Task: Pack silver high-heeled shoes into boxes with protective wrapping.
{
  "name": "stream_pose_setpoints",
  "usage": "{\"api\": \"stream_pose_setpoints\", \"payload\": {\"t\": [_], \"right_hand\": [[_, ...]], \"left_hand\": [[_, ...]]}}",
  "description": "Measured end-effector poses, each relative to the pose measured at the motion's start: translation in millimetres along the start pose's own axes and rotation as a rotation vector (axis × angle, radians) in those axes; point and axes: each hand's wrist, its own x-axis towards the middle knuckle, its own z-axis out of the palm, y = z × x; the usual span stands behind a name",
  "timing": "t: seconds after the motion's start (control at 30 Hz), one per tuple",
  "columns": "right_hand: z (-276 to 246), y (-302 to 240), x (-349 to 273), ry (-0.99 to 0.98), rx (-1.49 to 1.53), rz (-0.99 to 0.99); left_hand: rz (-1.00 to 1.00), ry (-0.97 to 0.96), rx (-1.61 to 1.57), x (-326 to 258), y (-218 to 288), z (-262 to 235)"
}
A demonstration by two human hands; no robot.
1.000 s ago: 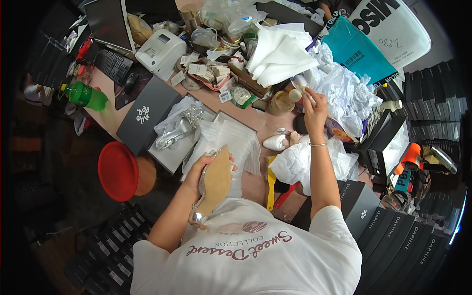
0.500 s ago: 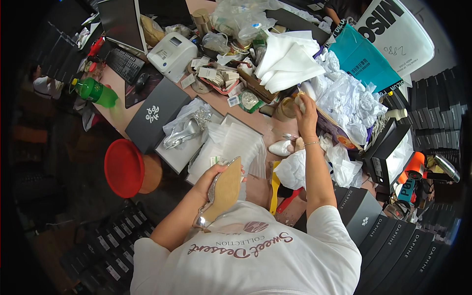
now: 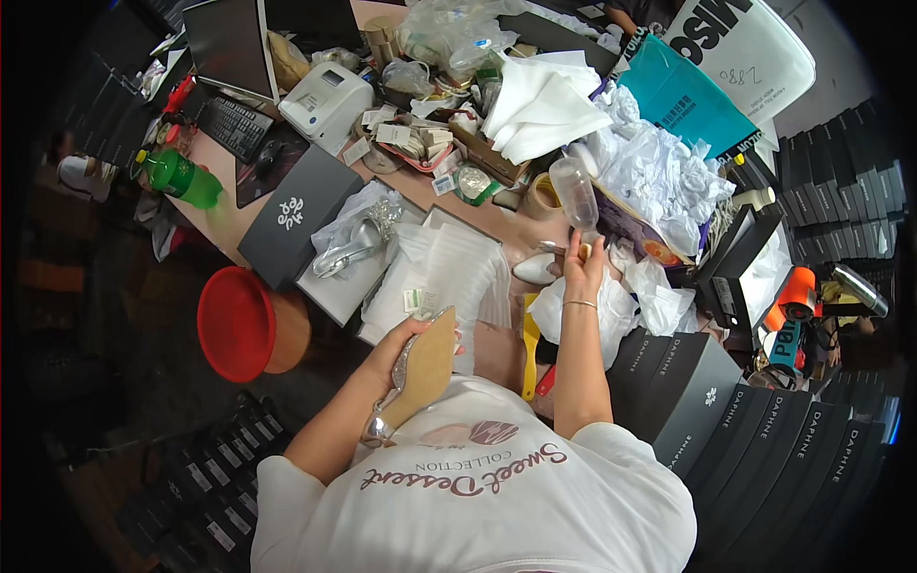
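My left hand (image 3: pixel 394 349) is closed around a silver high-heeled shoe (image 3: pixel 427 371), its tan sole turned up and the heel toward my body. In my right hand (image 3: pixel 583 274) is a clear plastic bottle (image 3: pixel 575 194), gripped by its narrow end with the wide end pointing away from me. An open shoebox lined with white foam sheet (image 3: pixel 444 277) lies just beyond my left hand. A second silver shoe (image 3: pixel 355 250) rests in clear wrapping to its left. Near my right wrist are a small white and silver object (image 3: pixel 535 269) and a yellow-handled tool (image 3: pixel 530 353).
A grey box lid (image 3: pixel 301 215), a label printer (image 3: pixel 328 105) and a green drink bottle (image 3: pixel 180 179) stand at the left. Below them is a red basin (image 3: pixel 234 325). Crumpled white paper (image 3: pixel 659 158) heaps at the right, above dark shoeboxes (image 3: pixel 678 392).
My right hand has drawn back toward me from beside the brown roll and now holds the clear bottle in view. My left hand still holds the shoe, shifted slightly in the picture.
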Motion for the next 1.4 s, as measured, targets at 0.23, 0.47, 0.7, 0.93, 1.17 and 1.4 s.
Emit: {"api": "stream_pose_setpoints", "payload": {"t": [0.23,0.47,0.7,0.93,1.17,1.4], "right_hand": [[-3,28,1,0.053,0.192,0.128],[2,34,1,0.122,0.156,0.077],[67,-21,-15,-0.347,-0.874,-0.84],[82,11,6,-0.93,-1.775,-1.359],[95,9,-37,-0.785,-1.699,-0.983],[16,55,-276,-1.737,-1.544,-0.397]], "left_hand": [[0.04,0.048,-0.036,-9,-3,-3],[0.11,0.013,-0.115,-5,-4,-10],[0.214,-0.021,-0.33,-7,1,-2],[0.32,0.09,-0.16,2,21,-4],[0.373,0.075,-0.163,-6,13,2],[0.392,0.135,-0.149,-10,2,-2]]}}
